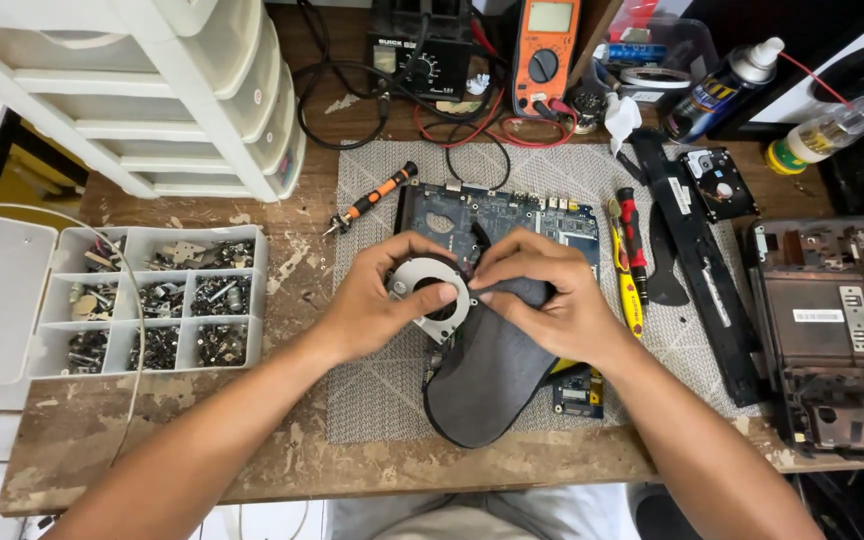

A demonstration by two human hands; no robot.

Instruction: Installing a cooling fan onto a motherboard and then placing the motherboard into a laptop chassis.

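Left hand [377,305] grips round silver metal fan [432,290] at frame centre; right hand [552,295] pinches grey felt pad [487,375] touching it. Orange rectangular multimeter [544,45] top centre.

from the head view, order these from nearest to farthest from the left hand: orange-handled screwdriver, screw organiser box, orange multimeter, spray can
Measured from the left hand:
1. Orange-handled screwdriver, just above the hand on the grey mat.
2. Screw organiser box, off to the left on the wooden bench.
3. Orange multimeter, at the back, up and to the right.
4. Spray can, far back right.
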